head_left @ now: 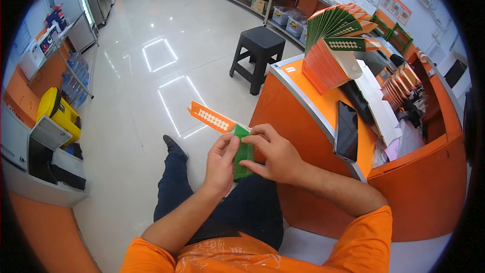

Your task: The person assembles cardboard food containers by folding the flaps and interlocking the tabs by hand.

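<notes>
Above my lap, both hands grip one folding cardboard carton (243, 154). Its body is green, and an orange flap (214, 120) with rows of pale round spots sticks out to the upper left. My left hand (221, 164) is closed on the carton's left edge, thumb up along the green panel. On the other side my right hand (275, 154) pinches it, fingertips at the upper edge and thumb lower down on the green face. The carton's lower end is partly hidden between my legs and hands.
To my right stands an orange counter (313, 106) bearing a stack of flattened cartons (327, 65), more fanned on top, and a black phone (346, 131) near its edge. Beyond is a dark plastic stool (260, 43). A yellow bin (53, 111) stands left; metal shelves (242, 0) line the back.
</notes>
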Demonstrator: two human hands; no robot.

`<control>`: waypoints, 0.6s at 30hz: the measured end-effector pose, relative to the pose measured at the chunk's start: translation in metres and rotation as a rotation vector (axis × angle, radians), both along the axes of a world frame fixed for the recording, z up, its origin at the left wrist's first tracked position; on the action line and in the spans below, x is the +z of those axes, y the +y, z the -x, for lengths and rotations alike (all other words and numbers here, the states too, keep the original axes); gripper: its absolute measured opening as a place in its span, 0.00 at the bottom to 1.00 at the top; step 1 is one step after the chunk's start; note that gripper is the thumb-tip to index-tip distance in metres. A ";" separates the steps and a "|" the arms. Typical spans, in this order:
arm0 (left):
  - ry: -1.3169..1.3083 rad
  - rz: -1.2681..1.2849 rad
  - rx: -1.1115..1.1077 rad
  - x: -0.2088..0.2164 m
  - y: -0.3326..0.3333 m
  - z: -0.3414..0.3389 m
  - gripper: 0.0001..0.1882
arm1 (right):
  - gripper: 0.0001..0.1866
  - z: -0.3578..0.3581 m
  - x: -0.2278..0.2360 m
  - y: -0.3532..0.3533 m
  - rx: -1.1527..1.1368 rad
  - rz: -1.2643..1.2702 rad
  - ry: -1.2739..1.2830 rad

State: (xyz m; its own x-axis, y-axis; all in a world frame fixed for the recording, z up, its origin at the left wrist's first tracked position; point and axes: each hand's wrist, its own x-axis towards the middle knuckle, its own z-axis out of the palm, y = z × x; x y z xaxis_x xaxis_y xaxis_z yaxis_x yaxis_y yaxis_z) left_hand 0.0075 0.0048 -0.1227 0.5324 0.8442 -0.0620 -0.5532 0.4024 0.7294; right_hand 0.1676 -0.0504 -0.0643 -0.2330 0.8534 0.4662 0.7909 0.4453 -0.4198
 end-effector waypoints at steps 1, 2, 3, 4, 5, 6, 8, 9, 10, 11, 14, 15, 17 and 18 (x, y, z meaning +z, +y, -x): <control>-0.076 0.046 -0.024 0.000 -0.002 -0.002 0.15 | 0.23 0.000 0.000 0.000 -0.017 0.005 0.019; -0.094 0.103 -0.056 0.002 -0.003 -0.005 0.18 | 0.23 0.000 0.000 0.000 -0.014 -0.017 0.040; -0.111 0.160 -0.088 0.006 -0.005 -0.007 0.20 | 0.23 0.000 0.000 0.001 -0.011 -0.038 0.060; -0.129 0.217 -0.119 0.009 -0.006 -0.008 0.22 | 0.23 0.000 0.000 0.001 -0.008 -0.059 0.080; -0.120 0.212 -0.129 0.010 -0.006 -0.008 0.22 | 0.23 0.000 0.001 0.001 0.001 -0.055 0.087; -0.112 0.207 -0.138 0.010 -0.006 -0.007 0.23 | 0.24 0.000 0.003 0.001 0.009 -0.050 0.094; -0.115 0.181 -0.131 0.013 -0.006 -0.007 0.22 | 0.24 0.000 0.005 0.000 0.018 -0.052 0.119; -0.127 0.160 -0.115 0.015 -0.007 -0.007 0.21 | 0.24 0.001 0.006 0.000 0.017 -0.059 0.138; -0.139 0.139 -0.099 0.017 -0.007 -0.007 0.20 | 0.24 0.002 0.006 0.000 0.016 -0.065 0.156; -0.118 0.102 -0.072 0.019 -0.006 -0.006 0.19 | 0.24 0.003 0.006 0.001 -0.004 -0.095 0.167; -0.053 0.009 0.023 0.024 -0.004 -0.003 0.16 | 0.21 0.001 0.006 0.007 -0.058 -0.130 0.273; -0.031 -0.011 0.065 0.026 -0.004 -0.004 0.15 | 0.20 0.001 0.004 0.010 -0.072 -0.107 0.358; -0.001 -0.040 0.155 0.027 -0.002 -0.006 0.15 | 0.16 0.000 0.007 0.006 -0.092 0.064 0.440; 0.031 -0.047 0.181 0.025 -0.003 -0.007 0.14 | 0.15 0.001 0.006 0.006 -0.094 0.072 0.445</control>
State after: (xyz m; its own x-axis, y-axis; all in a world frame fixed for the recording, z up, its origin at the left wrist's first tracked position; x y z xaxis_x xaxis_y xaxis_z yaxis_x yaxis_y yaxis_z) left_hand 0.0140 0.0020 -0.0975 0.3700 0.9284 -0.0337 -0.5908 0.2631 0.7627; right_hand 0.1668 -0.0446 -0.0579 0.0561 0.8951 0.4424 0.5622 0.3378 -0.7548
